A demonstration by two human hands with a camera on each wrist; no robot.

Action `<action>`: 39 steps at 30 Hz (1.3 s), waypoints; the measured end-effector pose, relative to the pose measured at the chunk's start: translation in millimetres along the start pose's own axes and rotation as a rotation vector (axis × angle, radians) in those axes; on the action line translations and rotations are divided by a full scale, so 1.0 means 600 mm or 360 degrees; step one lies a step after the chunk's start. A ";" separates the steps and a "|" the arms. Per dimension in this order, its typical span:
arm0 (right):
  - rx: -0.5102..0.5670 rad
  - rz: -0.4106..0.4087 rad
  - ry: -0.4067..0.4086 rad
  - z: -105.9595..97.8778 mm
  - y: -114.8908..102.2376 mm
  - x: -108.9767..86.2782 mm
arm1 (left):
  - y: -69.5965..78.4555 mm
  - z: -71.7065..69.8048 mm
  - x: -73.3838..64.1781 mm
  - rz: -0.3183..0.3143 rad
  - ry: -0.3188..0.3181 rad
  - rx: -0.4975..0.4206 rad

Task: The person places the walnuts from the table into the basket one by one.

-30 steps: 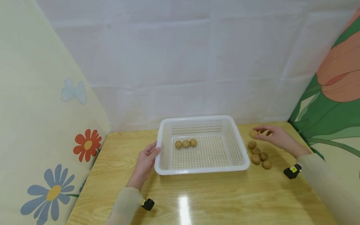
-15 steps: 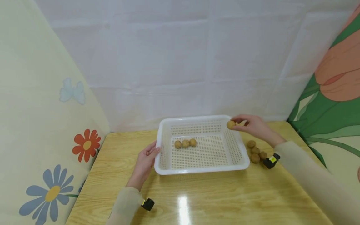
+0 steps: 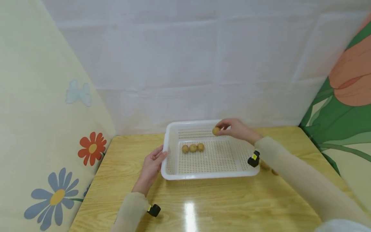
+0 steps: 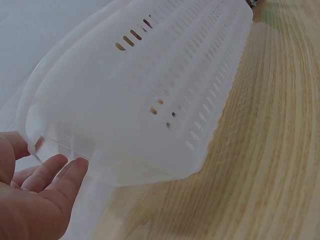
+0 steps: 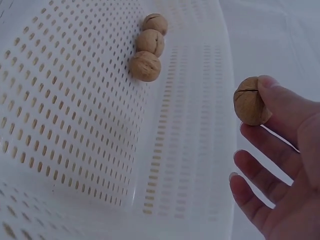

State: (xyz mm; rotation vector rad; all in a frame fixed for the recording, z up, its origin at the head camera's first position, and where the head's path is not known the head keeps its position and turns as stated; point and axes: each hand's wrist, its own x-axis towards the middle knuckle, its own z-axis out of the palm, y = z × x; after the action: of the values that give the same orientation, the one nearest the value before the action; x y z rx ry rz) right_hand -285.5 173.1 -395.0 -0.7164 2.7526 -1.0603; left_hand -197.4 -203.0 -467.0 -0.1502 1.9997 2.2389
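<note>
- Your right grip (image 3: 238, 129) pinches one walnut (image 3: 215, 131) between thumb and index finger; in the right wrist view the other fingers are spread and free of it.
- That walnut is held up over the far side of the white basket (image 3: 210, 176), touching only your fingers, with a dark seam showing across its shell.
- Your left grip (image 3: 151, 166) is clamped on the basket's left rim, thumb over the edge and fingers against the outside.
- Inside the basket, three walnuts (image 3: 193, 148) lie in a short row on the slotted floor, touching one another, left of the middle.
- To the basket's right, more walnuts (image 3: 264, 165) rest on the wooden table (image 3: 226, 203), partly hidden behind your right sleeve (image 3: 301, 177), so you cannot count them from here.
- You wear a small black device with a yellow mark at each wrist.
- A creased white cloth (image 3: 162, 64) hangs behind the table.
- On your left stands a pale panel with a red flower (image 3: 92, 148), a blue-grey flower (image 3: 58, 197) and a faint butterfly (image 3: 78, 93); on your right, a coral bloom (image 3: 352, 77) rises above green leaves (image 3: 342, 119).
</note>
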 end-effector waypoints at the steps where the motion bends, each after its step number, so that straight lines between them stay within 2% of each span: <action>1: 0.0005 0.0003 -0.0012 0.007 -0.003 0.006 | 0.000 0.000 0.000 0.0001 -0.0003 -0.0002; 9: 0.0010 0.0007 -0.0123 0.056 -0.008 0.047 | -0.001 -0.005 0.002 0.0012 0.0013 0.0017; 16: -0.0109 0.0150 -0.0268 0.099 0.019 0.059 | -0.007 -0.004 -0.001 -0.0005 0.0017 0.0016; 20: -0.0092 0.0147 -0.0287 0.111 0.026 0.065 | -0.007 -0.006 -0.002 0.0010 0.0005 0.0000; 26: -0.0106 0.0125 -0.0300 0.118 0.022 0.066 | -0.007 -0.009 -0.002 0.0035 -0.0031 -0.0003; 32: -0.0091 0.0138 -0.0302 0.120 0.022 0.068 | -0.006 -0.009 0.000 0.0030 -0.0020 -0.0009; 36: -0.0066 0.0170 -0.0299 0.105 0.010 0.068 | -0.005 -0.009 0.000 0.0022 -0.0016 -0.0008; 39: -0.0040 0.0137 -0.0251 0.084 -0.002 0.061 | -0.005 -0.010 -0.001 0.0021 -0.0014 0.0002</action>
State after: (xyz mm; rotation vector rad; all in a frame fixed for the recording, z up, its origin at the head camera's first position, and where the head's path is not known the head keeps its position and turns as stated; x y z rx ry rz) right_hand -304.1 125.1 -429.4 -0.6484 2.6410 -0.9123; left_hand -196.4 -208.7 -470.4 -0.1274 2.0036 2.2422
